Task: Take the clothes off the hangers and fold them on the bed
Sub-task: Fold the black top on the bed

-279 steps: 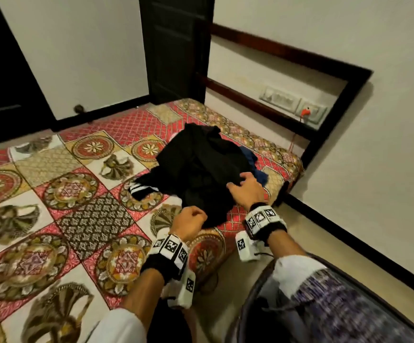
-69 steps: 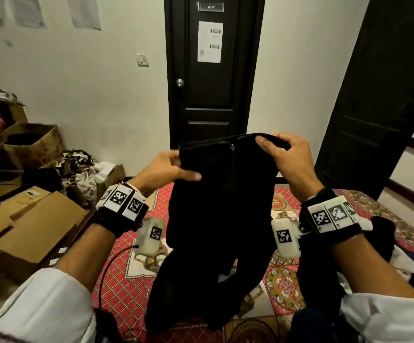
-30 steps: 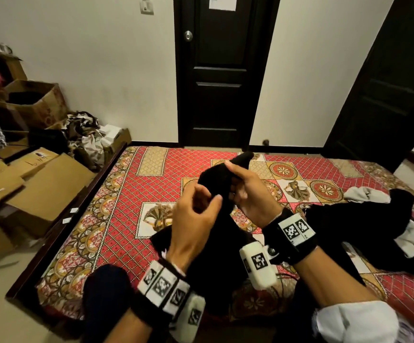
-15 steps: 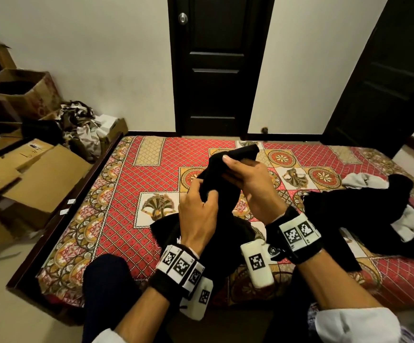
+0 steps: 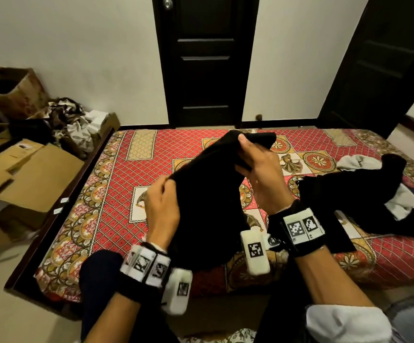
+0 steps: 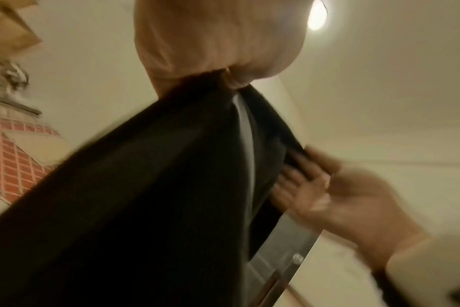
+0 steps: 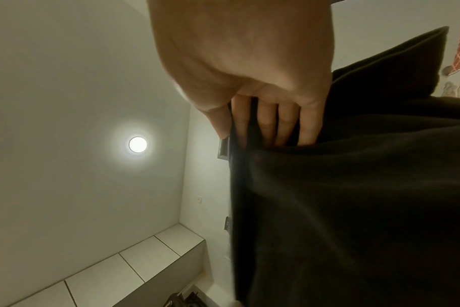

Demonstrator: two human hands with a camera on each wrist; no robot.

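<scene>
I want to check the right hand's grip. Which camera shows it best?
The right wrist view: the right hand pinches the black garment up close. The head view shows its back; the left wrist view blurs it.

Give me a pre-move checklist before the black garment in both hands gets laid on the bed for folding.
1. Left hand pinches the black garment at its edge: ok.
2. Right hand grips the garment's upper end, fingers curled round the fabric: ok.
3. Hanger out of the garment: cannot tell; none shows, but the folds could hide one.
4. Bare patch of bed beyond the left hand to lay it on: ok.
5. Pile of dark clothes lies apart on the bed's right side, clear of that patch: ok.
6. Garment free of twists: cannot tell; its lower part hangs bunched.
</scene>
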